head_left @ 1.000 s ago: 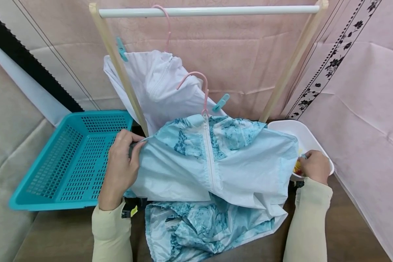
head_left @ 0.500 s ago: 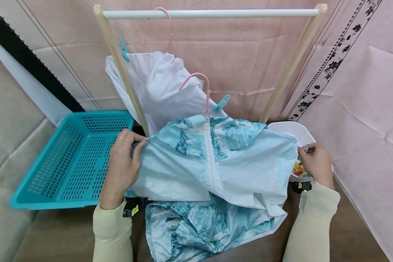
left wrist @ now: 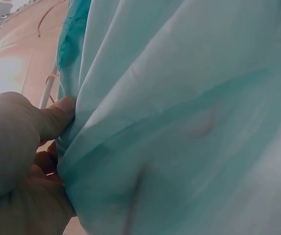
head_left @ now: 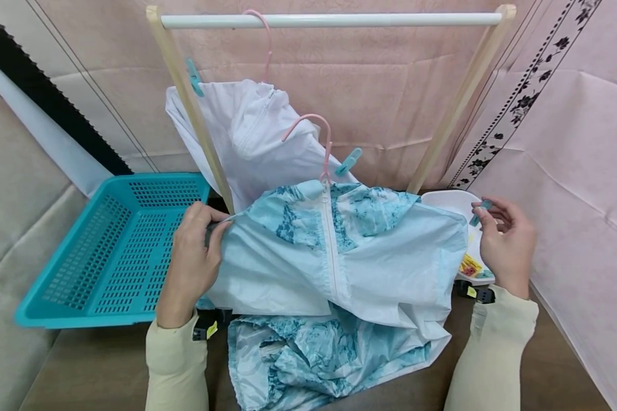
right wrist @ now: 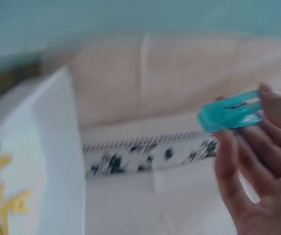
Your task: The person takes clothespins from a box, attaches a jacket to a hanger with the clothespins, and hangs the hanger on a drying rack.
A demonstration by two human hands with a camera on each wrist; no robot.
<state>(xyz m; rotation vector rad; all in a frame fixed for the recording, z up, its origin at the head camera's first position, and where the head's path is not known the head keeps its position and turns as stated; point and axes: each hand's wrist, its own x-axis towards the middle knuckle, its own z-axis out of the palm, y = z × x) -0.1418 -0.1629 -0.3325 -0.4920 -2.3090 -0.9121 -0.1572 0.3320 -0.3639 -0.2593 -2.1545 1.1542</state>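
A light blue zip jacket (head_left: pixel 283 268) with a patterned yoke hangs spread on a pink hanger (head_left: pixel 328 145), its lower part lying folded on the table. My left hand (head_left: pixel 192 257) pinches the jacket's left shoulder edge between thumb and fingers; the left wrist view shows the thumb pressed on the blue cloth (left wrist: pixel 169 112). Over the white tub, my right hand (head_left: pixel 509 242) holds a teal clothespin (head_left: pixel 480 212) apart from the jacket. In the right wrist view the clothespin (right wrist: pixel 231 112) sits between thumb and fingers.
A teal basket (head_left: pixel 31 308) stands at left. Behind the jacket, a white garment (head_left: pixel 236 134) with teal clothespins (head_left: pixel 348 162) hangs from the rack's white bar (head_left: pixel 329 21). At right, a white tub (head_left: pixel 449 198) contains yellow and other coloured clothespins (head_left: pixel 470 266).
My right hand has risen out of the white tub and shifted slightly right, bringing up a teal clothespin. The left hand keeps its grip on the jacket, nearly still.
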